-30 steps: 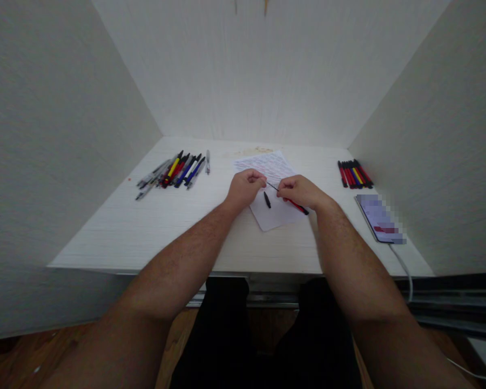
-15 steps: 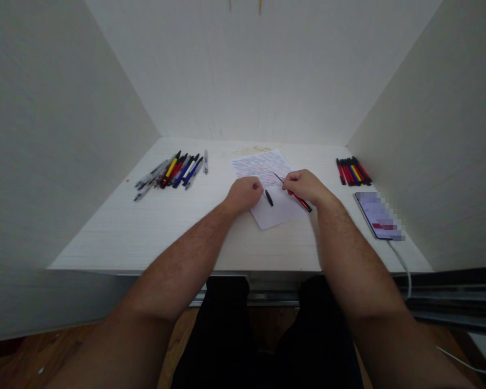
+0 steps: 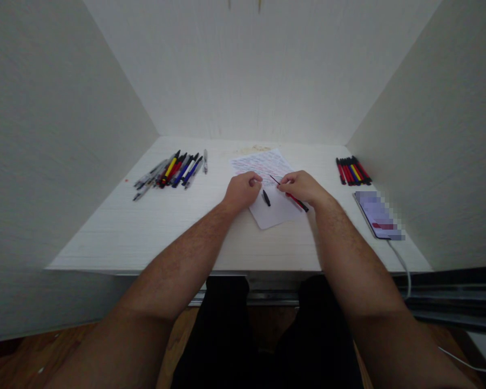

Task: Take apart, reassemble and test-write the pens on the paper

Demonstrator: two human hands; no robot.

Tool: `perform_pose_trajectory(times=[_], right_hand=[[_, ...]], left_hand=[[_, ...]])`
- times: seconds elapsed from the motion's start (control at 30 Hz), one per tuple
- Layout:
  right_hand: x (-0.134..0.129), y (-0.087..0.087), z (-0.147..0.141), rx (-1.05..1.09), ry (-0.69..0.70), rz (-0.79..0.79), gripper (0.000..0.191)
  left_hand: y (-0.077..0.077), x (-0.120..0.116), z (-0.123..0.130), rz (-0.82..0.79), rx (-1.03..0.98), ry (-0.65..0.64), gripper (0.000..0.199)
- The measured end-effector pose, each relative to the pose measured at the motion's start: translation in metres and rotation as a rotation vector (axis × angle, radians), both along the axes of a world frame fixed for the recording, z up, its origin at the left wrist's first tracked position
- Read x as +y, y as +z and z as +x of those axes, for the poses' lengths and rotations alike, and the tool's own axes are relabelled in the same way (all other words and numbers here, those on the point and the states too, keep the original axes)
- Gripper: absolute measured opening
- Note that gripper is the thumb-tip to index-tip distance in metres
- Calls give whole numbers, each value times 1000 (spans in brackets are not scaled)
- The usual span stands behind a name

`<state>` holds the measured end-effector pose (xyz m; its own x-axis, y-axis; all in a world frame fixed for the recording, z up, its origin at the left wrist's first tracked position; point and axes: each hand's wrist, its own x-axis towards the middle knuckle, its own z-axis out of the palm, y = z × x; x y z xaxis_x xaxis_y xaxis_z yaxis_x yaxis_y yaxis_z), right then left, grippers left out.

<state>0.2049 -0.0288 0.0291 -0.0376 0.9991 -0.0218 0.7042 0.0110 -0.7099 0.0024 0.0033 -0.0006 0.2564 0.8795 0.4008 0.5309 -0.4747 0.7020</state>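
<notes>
My right hand [image 3: 302, 186] is closed on a thin dark refill, whose tip points up and left over the scribbled paper [image 3: 267, 212]. A red and black pen barrel [image 3: 297, 202] extends below those fingers, toward the lower right. My left hand [image 3: 245, 189] is curled at the paper's left side, thumb and forefinger near each other; whatever they hold, if anything, is too small to tell. Just right of it, a short black pen part [image 3: 266, 198] appears over the blank lower half of the paper.
Loose pens [image 3: 170, 170] of several colours lie in a heap at the left. A row of red, blue and yellow pens [image 3: 353, 171] is at the right, above a phone [image 3: 376, 213] with a white cable [image 3: 403, 262]. Walls enclose the table [image 3: 146, 232].
My right hand has shifted slightly left with the refill. The fingers of my left hand have loosened a little, and the black pen part appears slightly further left.
</notes>
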Motion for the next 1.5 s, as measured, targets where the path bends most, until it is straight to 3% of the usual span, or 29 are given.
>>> perform_pose_trajectory(times=[0.1,0.23,0.57,0.67,0.83,0.93,1.17,1.33,1.5], right_hand=[[-2,2,-4,67,77,43,19],[-5,2,-8,167,149,71,24],[-3,3,0,188,80,122,23],[-2,6,4,161,-4,110,22],[2,1,9,134,-30,45,18],[4,-3,11,78,-49,47,13],[2,2,11,-50,-82,-59,11],[-3,5,10,103,17,-287,9],[-5,10,9,176,-35,-346,15]], left_hand=[[3,-3,2,9,-134,-127,36],[8,-9,5,12,-186,-187,29],[10,6,-4,77,-442,207,20],[8,4,-2,31,-344,179,18],[1,-10,11,43,81,-102,21],[-1,-15,15,61,250,-177,26],[2,-5,7,4,284,-14,29],[1,-1,6,-31,236,38,27],[2,-2,5,-19,218,45,26]])
